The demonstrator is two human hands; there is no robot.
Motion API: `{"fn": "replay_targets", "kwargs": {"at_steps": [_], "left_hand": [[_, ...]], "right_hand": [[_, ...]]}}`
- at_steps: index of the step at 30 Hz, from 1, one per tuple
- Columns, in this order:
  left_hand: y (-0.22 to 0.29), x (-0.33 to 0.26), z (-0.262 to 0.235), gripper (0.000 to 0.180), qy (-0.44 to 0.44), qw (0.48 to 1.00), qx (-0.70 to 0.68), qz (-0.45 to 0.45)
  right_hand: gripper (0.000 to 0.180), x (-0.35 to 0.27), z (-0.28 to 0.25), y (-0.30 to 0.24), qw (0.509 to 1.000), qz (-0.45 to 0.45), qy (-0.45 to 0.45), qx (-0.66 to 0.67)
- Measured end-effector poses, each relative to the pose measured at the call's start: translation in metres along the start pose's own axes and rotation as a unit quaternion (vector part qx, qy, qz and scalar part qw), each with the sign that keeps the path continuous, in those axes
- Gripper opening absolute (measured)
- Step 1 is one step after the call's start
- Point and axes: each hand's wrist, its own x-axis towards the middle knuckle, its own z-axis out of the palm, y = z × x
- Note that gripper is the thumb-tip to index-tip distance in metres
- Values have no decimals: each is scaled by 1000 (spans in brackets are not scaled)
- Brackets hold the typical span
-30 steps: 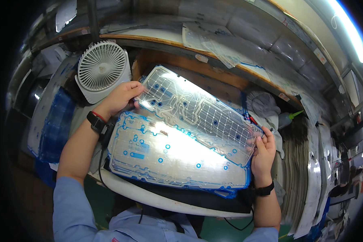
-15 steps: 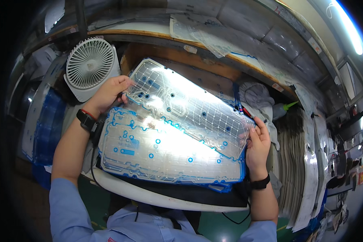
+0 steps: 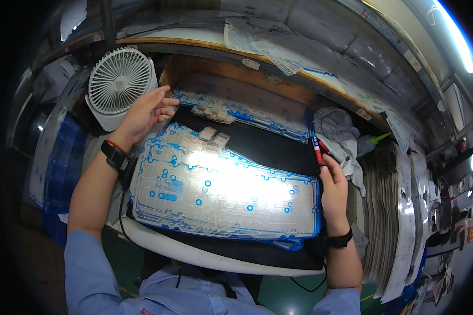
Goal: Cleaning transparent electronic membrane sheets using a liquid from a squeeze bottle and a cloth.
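Head view: two hands flank a clear blue-edged sheet on the bench.
The sheet [image 3: 223, 191] lies long axis left to right between them; the left hand [image 3: 144, 113] hovers open above its far-left corner, while the right hand [image 3: 333, 186] grips a red pen [image 3: 317, 149] at its right edge.

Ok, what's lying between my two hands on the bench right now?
In the head view, a clear membrane sheet with blue edging lies flat between the left hand and the right hand, on a black mat.
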Motion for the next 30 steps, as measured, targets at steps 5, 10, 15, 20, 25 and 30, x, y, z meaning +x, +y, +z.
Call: {"fn": "replay_targets", "kwargs": {"at_steps": [5, 10, 15, 20, 25, 30], "left_hand": [[-4, 4, -14, 39, -39, 999, 21, -8], [-6, 5, -15, 29, -52, 998, 19, -21], [-7, 5, -16, 24, -66, 997, 6, -28], [-7, 5, -18, 29, -98, 995, 15, -30], [-8, 5, -17, 26, -103, 994, 13, -34], [-9, 5, -18, 25, -103, 994, 14, -41]], "right_hand": [[16, -2, 4, -5, 975, -71, -120, -171], [15, -3, 5, -11, 974, -77, -111, -183], [11, -2, 5, -8, 979, -64, -99, -166], [11, -4, 2, -5, 987, -57, -67, -132], [16, -2, -1, -2, 982, -71, -111, -137], [21, 0, 2, -8, 959, -103, -159, -210]]}}
